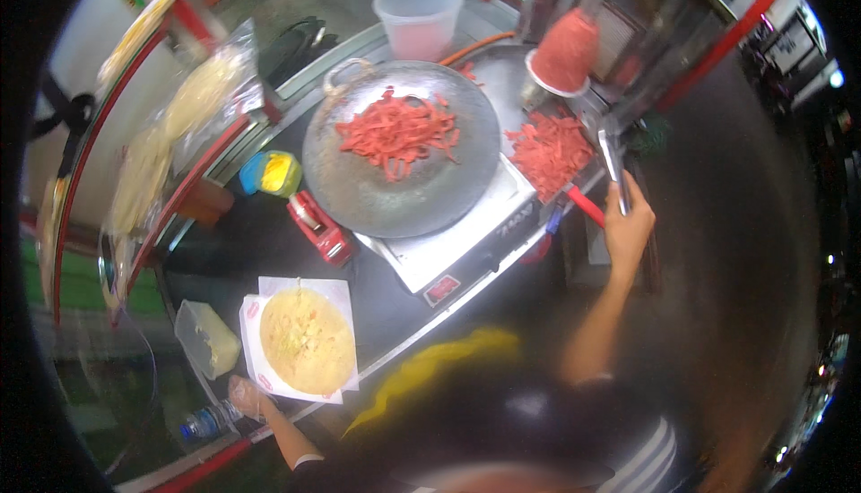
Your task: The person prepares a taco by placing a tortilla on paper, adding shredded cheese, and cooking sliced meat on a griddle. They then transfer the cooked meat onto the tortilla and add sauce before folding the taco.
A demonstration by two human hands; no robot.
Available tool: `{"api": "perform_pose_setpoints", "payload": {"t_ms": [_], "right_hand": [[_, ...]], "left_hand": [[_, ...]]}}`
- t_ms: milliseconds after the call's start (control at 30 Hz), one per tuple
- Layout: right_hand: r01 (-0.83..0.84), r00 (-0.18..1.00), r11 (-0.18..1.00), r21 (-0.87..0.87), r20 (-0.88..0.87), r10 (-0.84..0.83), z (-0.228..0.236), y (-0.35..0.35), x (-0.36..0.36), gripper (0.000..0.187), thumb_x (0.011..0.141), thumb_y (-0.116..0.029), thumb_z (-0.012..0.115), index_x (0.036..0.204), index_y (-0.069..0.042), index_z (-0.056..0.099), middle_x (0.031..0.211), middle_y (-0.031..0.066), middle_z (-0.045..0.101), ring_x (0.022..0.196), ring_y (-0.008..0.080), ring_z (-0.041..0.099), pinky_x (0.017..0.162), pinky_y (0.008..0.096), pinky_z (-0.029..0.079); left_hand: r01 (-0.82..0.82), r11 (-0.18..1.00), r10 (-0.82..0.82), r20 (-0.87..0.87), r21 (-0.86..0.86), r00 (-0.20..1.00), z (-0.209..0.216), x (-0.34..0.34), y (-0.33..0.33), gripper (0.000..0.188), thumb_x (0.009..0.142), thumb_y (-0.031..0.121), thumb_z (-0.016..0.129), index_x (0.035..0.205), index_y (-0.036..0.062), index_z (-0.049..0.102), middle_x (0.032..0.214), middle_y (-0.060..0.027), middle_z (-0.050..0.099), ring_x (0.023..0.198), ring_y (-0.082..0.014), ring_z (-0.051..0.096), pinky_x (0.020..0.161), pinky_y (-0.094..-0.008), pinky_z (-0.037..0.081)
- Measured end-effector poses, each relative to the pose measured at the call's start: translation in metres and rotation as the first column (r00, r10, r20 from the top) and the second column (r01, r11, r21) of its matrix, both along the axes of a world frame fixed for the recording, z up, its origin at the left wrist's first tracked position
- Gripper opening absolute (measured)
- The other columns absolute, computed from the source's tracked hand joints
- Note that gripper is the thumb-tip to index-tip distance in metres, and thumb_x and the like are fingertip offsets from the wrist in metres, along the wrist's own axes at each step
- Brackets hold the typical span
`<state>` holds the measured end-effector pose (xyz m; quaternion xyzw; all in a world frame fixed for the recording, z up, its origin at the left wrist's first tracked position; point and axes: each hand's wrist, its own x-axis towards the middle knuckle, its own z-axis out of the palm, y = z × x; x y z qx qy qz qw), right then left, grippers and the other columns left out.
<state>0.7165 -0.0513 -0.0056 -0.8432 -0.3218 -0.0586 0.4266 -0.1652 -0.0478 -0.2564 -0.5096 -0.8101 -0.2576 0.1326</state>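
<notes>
My right hand, at the right of the cart, is closed around a slim silver metal tool; whether it is tongs or a knife I cannot make out. Just left of it lies a heap of red meat strips on a metal tray, with a red handle sticking out. My left hand, in a clear plastic glove, is beside the lower left corner of a white paper sheet; its fingers are indistinct. On the paper lies a round flatbread with pale shreds on top.
A wide wok with more red strips stands on a stove. A red meat cone rises at the back right. Around the left side are a tape dispenser, a plastic tub, a bottle and bagged flatbreads.
</notes>
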Motion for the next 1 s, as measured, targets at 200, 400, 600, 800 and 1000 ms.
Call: {"api": "perform_pose_setpoints", "payload": {"t_ms": [200, 400, 600, 800, 1000], "right_hand": [[-0.069, 0.602, 0.619, 0.783, -0.462, 0.652, -0.024, 0.014, -0.073, 0.037, 0.113, -0.033, 0.071, 0.134, -0.002, 0.069, 0.078, 0.0030, 0.067, 0.051, 0.0079, 0.054, 0.043, 0.0249, 0.039], [-0.264, 0.542, 0.621, 0.738, -0.419, 0.728, -0.124, 0.010, -0.237, 0.018, 0.109, -0.021, 0.079, 0.106, -0.007, 0.068, 0.081, -0.0042, 0.062, 0.063, 0.0131, 0.057, 0.057, 0.0278, 0.048], [-0.906, 0.368, 0.416, 0.079, -0.337, 0.867, -0.150, -0.024, -0.298, 0.018, 0.097, -0.018, 0.085, 0.105, -0.002, 0.085, 0.092, 0.0202, 0.082, 0.074, 0.0279, 0.077, 0.072, 0.0405, 0.060], [-0.929, 0.336, 0.368, -0.022, -0.461, 0.821, -0.183, -0.005, -0.294, 0.029, 0.094, -0.017, 0.081, 0.119, -0.006, 0.085, 0.099, 0.0237, 0.083, 0.089, 0.0336, 0.085, 0.081, 0.0412, 0.064], [-0.931, 0.336, 0.363, -0.025, -0.444, 0.831, -0.198, -0.005, -0.290, 0.033, 0.091, -0.017, 0.081, 0.121, -0.003, 0.083, 0.105, 0.0237, 0.083, 0.097, 0.0402, 0.084, 0.086, 0.0452, 0.065]], "left_hand": [[-0.311, 0.879, 0.252, 0.203, 0.360, 0.946, -0.007, 0.020, 0.012, 0.038, 0.105, 0.036, 0.070, 0.100, 0.0012, 0.083, 0.100, -0.0231, 0.083, 0.086, -0.0420, 0.076, 0.081, -0.0531, 0.058], [-0.360, 0.932, 0.345, 0.188, 0.051, 0.920, 0.015, 0.033, 0.013, 0.042, 0.105, 0.035, 0.063, 0.103, -0.0030, 0.081, 0.107, -0.0274, 0.081, 0.094, -0.0498, 0.074, 0.085, -0.0577, 0.056], [-0.327, 0.943, 0.303, 0.257, 0.057, 0.918, 0.026, 0.035, 0.019, 0.040, 0.102, 0.030, 0.061, 0.093, -0.0059, 0.074, 0.093, -0.0305, 0.074, 0.079, -0.0517, 0.066, 0.076, -0.0618, 0.047], [-0.238, 0.964, 0.205, 0.238, 0.121, 0.949, 0.032, 0.043, 0.018, 0.039, 0.105, 0.029, 0.060, 0.094, -0.0057, 0.073, 0.092, -0.0303, 0.075, 0.079, -0.0519, 0.066, 0.075, -0.0610, 0.047], [-0.269, 0.957, 0.269, 0.017, 0.106, 0.963, -0.005, 0.016, 0.018, 0.040, 0.106, 0.029, 0.059, 0.095, -0.0059, 0.074, 0.094, -0.0299, 0.076, 0.083, -0.0537, 0.069, 0.076, -0.0620, 0.049]]}}
